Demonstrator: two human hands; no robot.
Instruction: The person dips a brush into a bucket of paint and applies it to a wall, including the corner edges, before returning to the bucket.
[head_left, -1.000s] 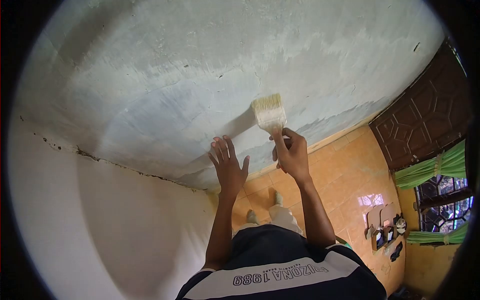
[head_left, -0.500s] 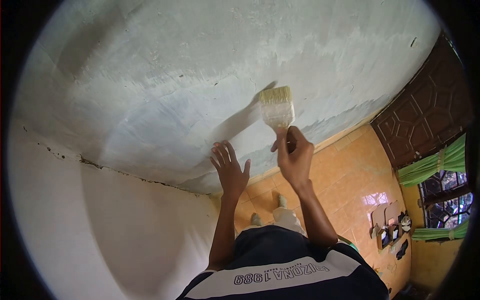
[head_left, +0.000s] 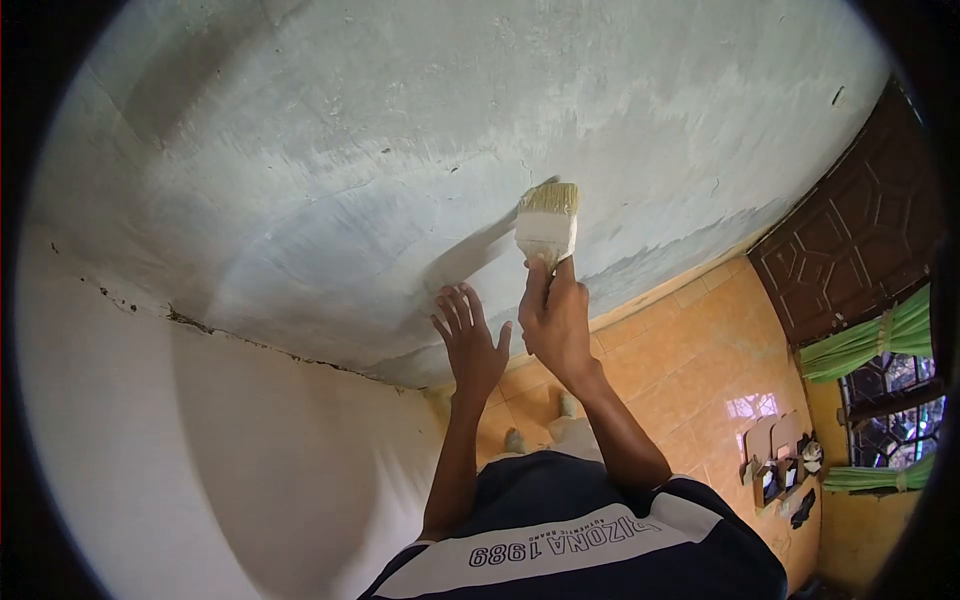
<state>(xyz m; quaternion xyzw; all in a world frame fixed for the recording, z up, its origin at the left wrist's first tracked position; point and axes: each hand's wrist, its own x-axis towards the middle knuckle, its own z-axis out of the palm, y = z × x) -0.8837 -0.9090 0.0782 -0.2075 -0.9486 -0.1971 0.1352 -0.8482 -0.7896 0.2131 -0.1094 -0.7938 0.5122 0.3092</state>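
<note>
Now | brush (head_left: 547,228) in right hand (head_left: 556,325) fingers | bristles above, on wall (head_left: 350,150)

The right hand (head_left: 556,325) has slid to the left and now sits just beside the thumb of the left hand (head_left: 470,345); a second ago there was a clear gap between the two. The brush (head_left: 547,225) has climbed a little up the wall (head_left: 350,170). It leaned left before, and now it stands nearly upright with the bristles tipped slightly right. The fingers (head_left: 537,285), curled low on the handle a second ago, now reach up along it toward the metal band. The brush's shadow (head_left: 470,255), long half a second ago, has drawn in shorter.
</note>
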